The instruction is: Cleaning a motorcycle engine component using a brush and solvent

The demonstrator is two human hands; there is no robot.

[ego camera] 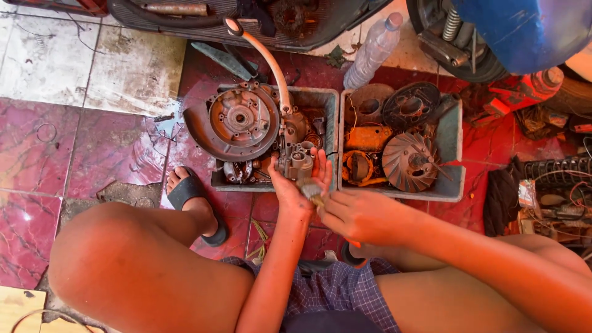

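Left hand (295,185) is wrapped tight around a small grey metal engine part with round holes (296,161), holding it up just over the near edge of the grey plastic tray (274,185). Right hand (357,216) is closed on a little brush with a pale tip (312,193), which touches the part. I think the part could slip and drop into the tray, because it looks greasy. It might knock the big round rusty engine cover (237,120) lying there.
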